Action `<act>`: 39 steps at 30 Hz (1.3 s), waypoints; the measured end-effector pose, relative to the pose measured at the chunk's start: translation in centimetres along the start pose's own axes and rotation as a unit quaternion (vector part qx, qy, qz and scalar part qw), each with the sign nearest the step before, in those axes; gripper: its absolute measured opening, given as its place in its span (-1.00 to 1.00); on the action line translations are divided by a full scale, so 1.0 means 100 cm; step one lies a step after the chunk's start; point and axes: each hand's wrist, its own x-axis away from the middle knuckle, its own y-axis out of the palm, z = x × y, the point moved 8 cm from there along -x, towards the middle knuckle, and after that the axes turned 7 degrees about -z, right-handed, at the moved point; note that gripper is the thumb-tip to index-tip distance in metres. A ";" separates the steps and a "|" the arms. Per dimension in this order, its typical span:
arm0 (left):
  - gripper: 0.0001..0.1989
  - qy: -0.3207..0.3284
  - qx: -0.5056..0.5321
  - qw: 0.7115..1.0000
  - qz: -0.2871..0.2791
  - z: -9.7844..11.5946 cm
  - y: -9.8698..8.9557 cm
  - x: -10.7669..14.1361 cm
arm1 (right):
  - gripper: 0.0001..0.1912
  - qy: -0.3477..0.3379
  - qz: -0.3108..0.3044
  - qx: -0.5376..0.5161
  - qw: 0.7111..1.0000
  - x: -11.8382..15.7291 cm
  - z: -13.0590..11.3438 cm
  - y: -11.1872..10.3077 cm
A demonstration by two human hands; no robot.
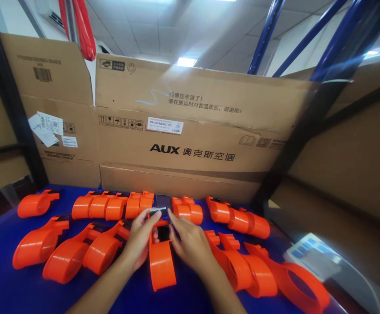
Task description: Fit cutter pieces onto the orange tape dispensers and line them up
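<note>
Between my hands, near the middle of the view, is an orange plastic part with a wide ring (162,267) at its lower end. My left hand (139,239) grips its upper end from the left, the thumb pressing beside a small dark piece with a pale strip (158,212). From the right, my right hand (189,239) closes its fingers on the same end, fingertips at the dark piece. The fingers hide most of this upper end. Just beyond the fingertips lies a dark rectangular device (163,200), perhaps partly covered by my hands.
Several similar orange ringed parts (34,244) lie in rows on the blue tabletop (111,294), left and right of my hands. A cardboard wall (190,139) stands behind. Dark rack posts (279,163) flank it. A white-and-blue object (314,255) sits at right.
</note>
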 end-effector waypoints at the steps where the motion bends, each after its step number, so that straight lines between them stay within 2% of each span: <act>1: -0.57 -0.010 0.007 1.000 -0.002 -0.002 0.000 0.000 | -0.47 -0.002 0.005 0.006 1.000 0.001 0.000 0.001; 8: -0.56 -0.059 0.007 0.997 -0.046 -0.010 0.006 0.002 | -0.51 0.000 0.076 0.023 0.997 0.002 0.000 0.006; 16: -0.56 -0.057 0.002 0.996 -0.069 -0.009 0.008 0.001 | -0.53 -0.015 0.061 0.005 0.998 0.003 -0.002 0.011; 20: -0.56 -0.047 -0.007 0.996 -0.069 -0.005 0.007 0.001 | -0.52 -0.018 0.059 -0.019 0.998 0.003 -0.001 0.002; 24: -0.59 -0.027 -0.043 0.997 -0.054 -0.002 0.005 0.000 | -0.64 -0.032 0.067 -0.067 0.995 0.002 0.004 -0.009; 28: -0.56 -0.031 -0.090 0.994 -0.055 -0.008 0.006 0.000 | -0.74 -0.007 0.075 -0.090 0.993 0.003 0.010 -0.012; 35: -0.54 -0.033 -0.112 0.990 -0.077 -0.007 0.008 0.001 | -0.82 0.029 0.044 -0.140 0.989 0.002 0.009 -0.012; 39: -0.51 -0.035 -0.116 0.989 -0.087 -0.002 0.010 0.002 | -0.75 0.118 0.125 -0.205 0.964 0.009 0.037 -0.032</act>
